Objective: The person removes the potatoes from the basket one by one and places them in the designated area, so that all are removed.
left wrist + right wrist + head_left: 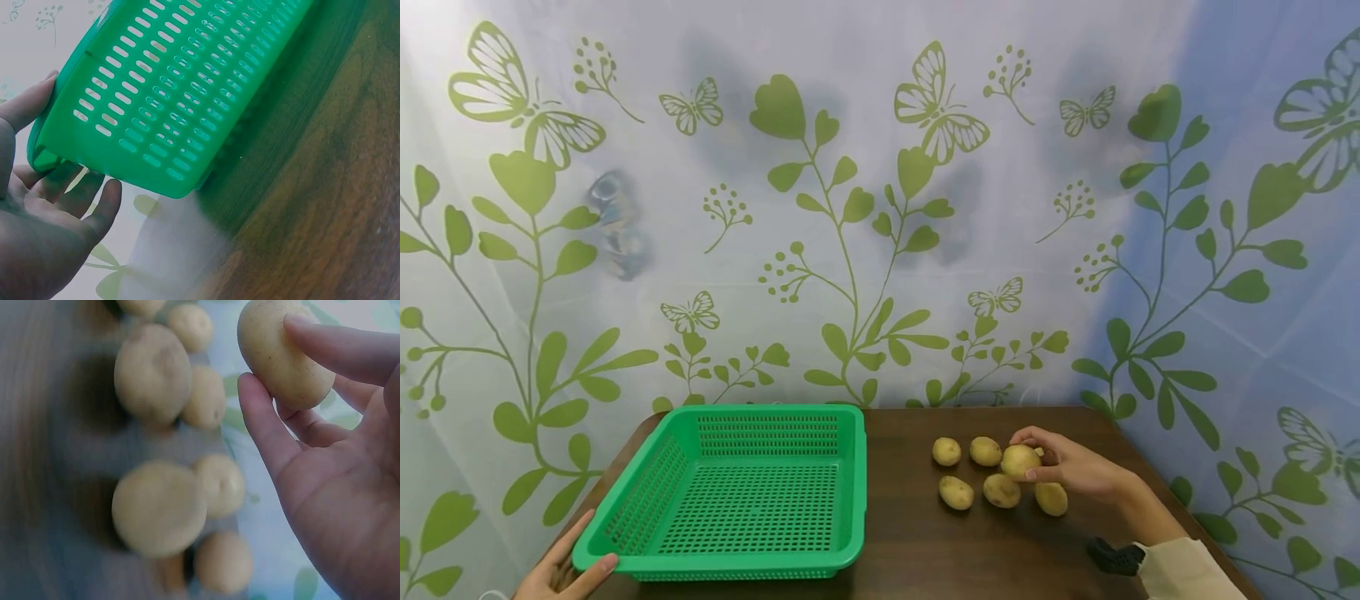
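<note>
At the right of the head view, my right hand holds a potato above the table. The right wrist view shows that potato pinched between thumb and fingertips. Several more yellow-brown potatoes lie below and beside it, among them a front left potato, a front middle potato and a front right potato. My left hand grips the near left corner of a green plastic basket. In the left wrist view, the thumb is over the basket's rim and the fingers curl beneath it.
The slotted basket stands on the left of a dark brown wooden table. Behind the table hangs a pale curtain with green leaves and butterflies. A black strap circles my right wrist beside a beige sleeve.
</note>
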Motion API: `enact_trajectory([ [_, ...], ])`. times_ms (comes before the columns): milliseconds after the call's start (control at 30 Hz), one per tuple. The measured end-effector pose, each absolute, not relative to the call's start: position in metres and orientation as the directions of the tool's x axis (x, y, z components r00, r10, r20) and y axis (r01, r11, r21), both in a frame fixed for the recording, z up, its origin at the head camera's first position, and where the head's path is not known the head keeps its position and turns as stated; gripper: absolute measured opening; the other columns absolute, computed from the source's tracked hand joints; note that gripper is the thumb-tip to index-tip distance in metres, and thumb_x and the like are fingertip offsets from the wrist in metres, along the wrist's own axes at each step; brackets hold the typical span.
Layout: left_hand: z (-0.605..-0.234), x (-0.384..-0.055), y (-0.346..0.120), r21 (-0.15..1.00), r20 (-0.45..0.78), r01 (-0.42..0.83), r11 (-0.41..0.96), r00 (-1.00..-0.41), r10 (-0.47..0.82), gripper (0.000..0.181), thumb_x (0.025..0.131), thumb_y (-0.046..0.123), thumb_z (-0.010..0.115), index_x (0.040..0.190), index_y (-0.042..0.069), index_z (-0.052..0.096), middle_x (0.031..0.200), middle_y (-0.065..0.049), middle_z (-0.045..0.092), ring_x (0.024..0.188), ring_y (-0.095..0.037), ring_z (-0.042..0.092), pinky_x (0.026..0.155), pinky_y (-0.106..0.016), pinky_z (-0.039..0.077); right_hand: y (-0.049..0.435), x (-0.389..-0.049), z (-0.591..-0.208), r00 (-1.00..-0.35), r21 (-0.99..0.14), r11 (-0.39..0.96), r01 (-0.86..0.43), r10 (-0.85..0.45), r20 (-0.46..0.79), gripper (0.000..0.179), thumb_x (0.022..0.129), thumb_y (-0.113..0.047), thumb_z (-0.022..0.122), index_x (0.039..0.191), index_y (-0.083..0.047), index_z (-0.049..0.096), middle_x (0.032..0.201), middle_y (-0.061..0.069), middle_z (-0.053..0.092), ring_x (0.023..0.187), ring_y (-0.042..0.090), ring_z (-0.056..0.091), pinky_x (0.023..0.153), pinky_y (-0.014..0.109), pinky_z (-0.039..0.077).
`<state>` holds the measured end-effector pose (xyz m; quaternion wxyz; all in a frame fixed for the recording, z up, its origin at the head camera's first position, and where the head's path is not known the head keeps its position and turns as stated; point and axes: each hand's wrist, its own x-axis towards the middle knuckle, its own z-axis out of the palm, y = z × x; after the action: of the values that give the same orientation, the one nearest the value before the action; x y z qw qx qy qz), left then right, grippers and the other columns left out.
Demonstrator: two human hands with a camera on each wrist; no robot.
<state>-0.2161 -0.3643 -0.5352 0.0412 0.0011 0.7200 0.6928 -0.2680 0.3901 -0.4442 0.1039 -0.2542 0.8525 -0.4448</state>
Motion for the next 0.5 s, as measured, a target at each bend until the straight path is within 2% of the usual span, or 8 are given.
enact_trajectory([
  [67,-0.533,-0.216,-0.363,0.996,-0.072,-0.069,0.054,-0.996,0.053,0.101,0.104,0.017,0.064,0.16,0.003,-0.019,0.133,0.025,0.052,0.098,0.019,0.051,0.081,-0.018,0.054,0.401,-0.264,-0.446,-0.86,-0.808,0.484,-0.337,-0.508,0.055,0.039,0.105,-0.016,0.064,0.139,-0.004,0.049,0.143,0.023,0.044,0.134,0.052,0.036,0.093,0.054,0.049],
  [100,-0.533,-0.216,-0.363,0.995,-0.084,-0.081,0.059,-0.995,0.046,0.101,0.104,0.019,0.064,0.161,0.005,-0.018,0.147,0.014,0.046,0.097,0.019,0.051,0.081,-0.018,0.054,0.405,-0.262,-0.446,-0.866,-0.808,0.488,-0.331,-0.496,0.055,0.04,0.105,-0.016,0.064,0.139,-0.003,0.049,0.145,0.025,0.043,0.136,0.054,0.033,0.094,0.056,0.048],
  [167,-0.533,-0.216,-0.363,0.992,-0.103,-0.101,0.074,-0.994,0.033,0.102,0.105,0.023,0.064,0.162,0.008,-0.018,0.165,-0.009,0.021,0.096,0.021,0.049,0.08,-0.018,0.054,0.414,-0.258,-0.447,-0.877,-0.809,0.494,-0.32,-0.478,0.055,0.041,0.105,-0.017,0.064,0.14,-0.001,0.048,0.149,0.028,0.04,0.138,0.058,0.028,0.097,0.06,0.047],
  [200,-0.533,-0.216,-0.363,0.991,-0.111,-0.108,0.083,-0.994,0.024,0.102,0.105,0.026,0.065,0.162,0.009,-0.018,0.167,-0.017,0.005,0.096,0.021,0.048,0.08,-0.018,0.053,0.418,-0.256,-0.448,-0.881,-0.813,0.493,-0.309,-0.47,0.05,0.042,0.106,-0.017,0.063,0.141,-0.001,0.047,0.15,0.03,0.038,0.139,0.059,0.028,0.096,0.061,0.047],
  [233,-0.534,-0.217,-0.363,0.99,-0.115,-0.114,0.087,-0.993,0.012,0.103,0.104,0.028,0.066,0.162,0.01,-0.017,0.167,-0.016,0.005,0.095,0.021,0.048,0.08,-0.018,0.053,0.423,-0.255,-0.449,-0.885,-0.817,0.493,-0.3,-0.463,0.046,0.042,0.106,-0.017,0.063,0.141,0.0,0.046,0.151,0.031,0.036,0.138,0.059,0.029,0.096,0.061,0.047],
  [333,-0.539,-0.218,-0.366,0.994,-0.093,-0.093,0.051,-0.996,0.008,0.104,0.103,0.028,0.068,0.162,0.009,-0.016,0.146,0.017,0.045,0.096,0.02,0.05,0.079,-0.019,0.054,0.434,-0.25,-0.452,-0.885,-0.84,0.464,-0.282,-0.465,0.04,0.042,0.107,-0.014,0.061,0.142,0.002,0.044,0.148,0.033,0.037,0.131,0.053,0.042,0.092,0.053,0.051],
  [400,-0.542,-0.218,-0.368,0.997,-0.078,-0.077,0.025,-0.997,0.017,0.104,0.103,0.025,0.068,0.162,0.007,-0.016,0.12,0.036,0.048,0.096,0.017,0.053,0.078,-0.02,0.055,0.441,-0.248,-0.456,-0.88,-0.853,0.44,-0.279,-0.474,0.044,0.043,0.108,-0.012,0.059,0.144,0.004,0.042,0.146,0.033,0.038,0.126,0.045,0.049,0.091,0.047,0.054],
  [500,-0.543,-0.22,-0.368,0.997,-0.081,-0.081,0.005,-0.996,0.036,0.104,0.103,0.023,0.067,0.161,0.007,-0.017,0.117,0.039,0.045,0.095,0.015,0.055,0.079,-0.021,0.056,0.451,-0.245,-0.461,-0.877,-0.867,0.413,-0.277,-0.477,0.052,0.047,0.108,-0.009,0.057,0.148,0.007,0.038,0.144,0.032,0.041,0.121,0.032,0.056,0.093,0.043,0.055],
])
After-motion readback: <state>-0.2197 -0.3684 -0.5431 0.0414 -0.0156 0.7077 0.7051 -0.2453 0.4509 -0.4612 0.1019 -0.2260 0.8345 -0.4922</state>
